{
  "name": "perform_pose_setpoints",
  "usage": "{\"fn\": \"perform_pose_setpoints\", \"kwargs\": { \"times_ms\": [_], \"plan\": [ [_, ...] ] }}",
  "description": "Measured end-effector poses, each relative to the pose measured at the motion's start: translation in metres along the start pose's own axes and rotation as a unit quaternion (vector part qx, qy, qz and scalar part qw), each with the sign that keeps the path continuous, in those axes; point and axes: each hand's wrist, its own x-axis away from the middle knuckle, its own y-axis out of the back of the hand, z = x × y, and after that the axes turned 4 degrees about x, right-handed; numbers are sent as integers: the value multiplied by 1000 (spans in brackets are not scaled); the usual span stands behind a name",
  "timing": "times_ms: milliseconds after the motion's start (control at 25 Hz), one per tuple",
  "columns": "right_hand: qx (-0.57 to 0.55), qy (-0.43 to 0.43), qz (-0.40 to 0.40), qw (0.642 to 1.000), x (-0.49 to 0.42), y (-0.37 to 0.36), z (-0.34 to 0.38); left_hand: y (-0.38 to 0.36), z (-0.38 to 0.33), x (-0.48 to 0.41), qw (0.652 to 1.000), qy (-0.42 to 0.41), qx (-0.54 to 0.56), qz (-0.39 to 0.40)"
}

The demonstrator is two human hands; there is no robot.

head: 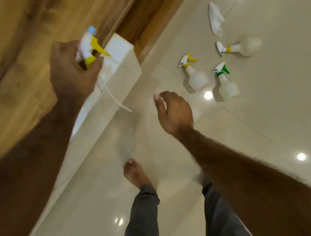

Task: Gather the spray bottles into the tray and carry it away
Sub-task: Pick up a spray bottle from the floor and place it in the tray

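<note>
Both hands are raised over the floor, well apart from each other. The left hand [71, 73] is clenched around a spray head [90, 47], white with a yellow trigger and collar and a pale blue nozzle tip; a thin white dip tube [117, 101] hangs down from it, and no bottle body is seen attached. The right hand [174, 113] is held empty, its fingers loosely curled and its thumb spread apart from them.

Three spray bottles are seen on the glossy floor tiles [270, 122], beyond the right hand. A bottle with a yellow trigger [194, 75] stands upright nearest the hand. Just beside it, to the right, a bottle with a green trigger [226, 83] is also set upright. Farther off, a bottle with a yellow collar [242, 47] is laid on its side, its head turned toward the other two. Whether any of them touch cannot be told, though gaps appear between them.

A crumpled white cloth [216, 19] is left on the tiles beyond the lying bottle. A white block-like ledge [120, 49] is seen behind the left hand, against wooden panelling [14, 57]. One bare foot [134, 173] and dark grey trouser legs [142, 218] are visible below. Much of the view is blurred.
</note>
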Motion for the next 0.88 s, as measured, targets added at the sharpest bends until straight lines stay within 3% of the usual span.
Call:
{"fn": "perform_pose_setpoints", "kwargs": {
  "times_ms": [40,120,160,200,280,320,400,520,720,800,880],
  "plan": [
    [-111,-83,29,990,-4,10,-12,-8,4,19,999,16,37,-4],
    [-329,-215,110,913,-12,30,-42,-14,-24,31,986,108,127,-13],
    [-379,-242,153,880,-15,38,-59,-17,-51,33,987,65,148,3],
    [-387,-248,190,867,-18,43,-78,-23,-87,36,987,-26,153,39],
    [-371,-241,228,867,-25,45,-121,-63,-163,28,960,-244,43,131],
    [-367,-243,237,866,-30,42,-142,-87,-184,23,950,-267,24,162],
    [-379,-256,254,852,-46,24,-191,-141,-188,8,950,-230,23,210],
    [-405,-273,279,827,-77,-13,-244,-198,-149,-20,943,-258,13,211],
    [-374,-208,274,861,-114,-59,-273,-233,-139,-56,906,-374,-2,200],
    [-373,-196,231,877,-130,-66,-277,-240,-132,-76,923,-321,46,207],
    [-381,-200,156,889,-152,-66,-284,-249,-123,-97,963,-174,95,181]
  ]
}}
